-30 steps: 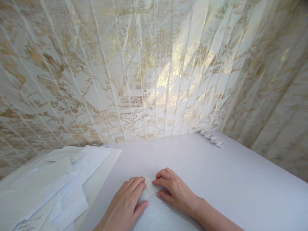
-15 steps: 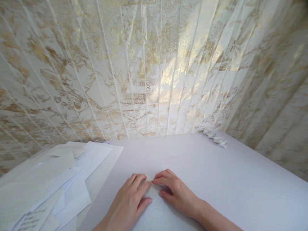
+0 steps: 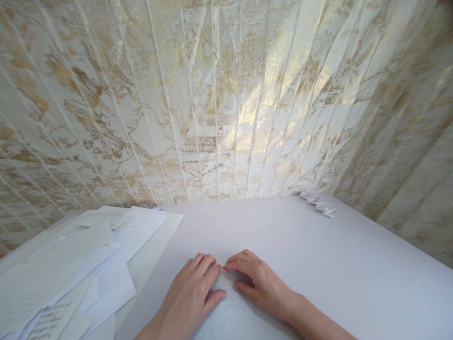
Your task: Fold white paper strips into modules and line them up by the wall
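Observation:
A thin white sheet of paper (image 3: 233,309) lies on the table between my hands and runs out of view at the bottom. My left hand (image 3: 196,285) rests on its left side, with the fingers bent together near the top corner and the thumb lower down on the paper. At the right, my right hand (image 3: 255,281) is curled, its index fingertip against the same corner and its thumb at the paper's right edge. The two index fingertips almost meet. Part of the sheet's top and sides is hidden under the fingers.
A loose pile of white papers (image 3: 102,269), some with writing, covers the left of the white table (image 3: 318,269). Several small folded paper pieces (image 3: 318,205) stand in a row at the far right corner. A patterned gold and white curtain (image 3: 219,118) hangs behind.
The hands stay at the same corner of the paper. My left thumb has slid slightly to the right, and the view has shifted a little.

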{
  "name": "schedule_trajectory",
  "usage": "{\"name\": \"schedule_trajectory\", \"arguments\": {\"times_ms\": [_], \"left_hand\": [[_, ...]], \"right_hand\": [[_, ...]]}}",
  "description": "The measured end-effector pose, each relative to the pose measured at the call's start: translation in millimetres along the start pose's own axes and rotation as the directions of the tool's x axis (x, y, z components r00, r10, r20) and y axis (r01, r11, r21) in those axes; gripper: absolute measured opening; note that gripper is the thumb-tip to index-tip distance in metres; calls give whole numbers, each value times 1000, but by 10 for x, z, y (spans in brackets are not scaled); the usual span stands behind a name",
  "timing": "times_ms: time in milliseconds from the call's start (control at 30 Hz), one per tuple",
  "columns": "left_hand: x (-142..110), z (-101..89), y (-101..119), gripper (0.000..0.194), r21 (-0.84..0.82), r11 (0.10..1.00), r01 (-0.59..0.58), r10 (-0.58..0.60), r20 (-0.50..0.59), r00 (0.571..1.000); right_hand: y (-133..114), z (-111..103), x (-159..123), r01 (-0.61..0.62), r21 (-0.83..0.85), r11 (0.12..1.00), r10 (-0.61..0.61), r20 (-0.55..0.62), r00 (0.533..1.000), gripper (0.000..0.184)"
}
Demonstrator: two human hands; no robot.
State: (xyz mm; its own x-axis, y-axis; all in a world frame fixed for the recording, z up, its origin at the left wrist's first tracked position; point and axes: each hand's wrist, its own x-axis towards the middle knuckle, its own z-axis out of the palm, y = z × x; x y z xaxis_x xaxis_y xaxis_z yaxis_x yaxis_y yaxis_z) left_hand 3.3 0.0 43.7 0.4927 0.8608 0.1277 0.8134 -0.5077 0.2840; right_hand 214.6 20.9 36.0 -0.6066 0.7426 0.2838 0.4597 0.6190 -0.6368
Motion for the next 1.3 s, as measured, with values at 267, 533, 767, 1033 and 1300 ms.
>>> {"name": "schedule_trajectory", "arguments": {"times_ms": [267, 533, 767, 1033, 1300], "left_hand": [[35, 7, 28, 13, -31, 999, 11, -11, -4, 1000], [-71, -208, -136, 40, -175, 983, -61, 76, 78, 994], [-54, -194, -225, 39, -206, 975, -79, 99, 89, 991], [-16, -170, -138, 29, -117, 989, -89, 96, 56, 994], [-46, -129, -82, 31, -30, 998, -62, 64, 66, 996]], "right_hand": [[26, 73, 27, 61, -102, 993, -60, 10, 998, 24], [34, 68, 104, 45, -143, 989, -44, 11, 999, 25], [37, 92, 178, 14, -164, 986, -12, 16, 1000, 26], [10, 101, 150, 15, -194, 981, -14, 7, 1000, 25], [24, 86, 155, 45, -232, 972, -43, 17, 999, 24]]}}
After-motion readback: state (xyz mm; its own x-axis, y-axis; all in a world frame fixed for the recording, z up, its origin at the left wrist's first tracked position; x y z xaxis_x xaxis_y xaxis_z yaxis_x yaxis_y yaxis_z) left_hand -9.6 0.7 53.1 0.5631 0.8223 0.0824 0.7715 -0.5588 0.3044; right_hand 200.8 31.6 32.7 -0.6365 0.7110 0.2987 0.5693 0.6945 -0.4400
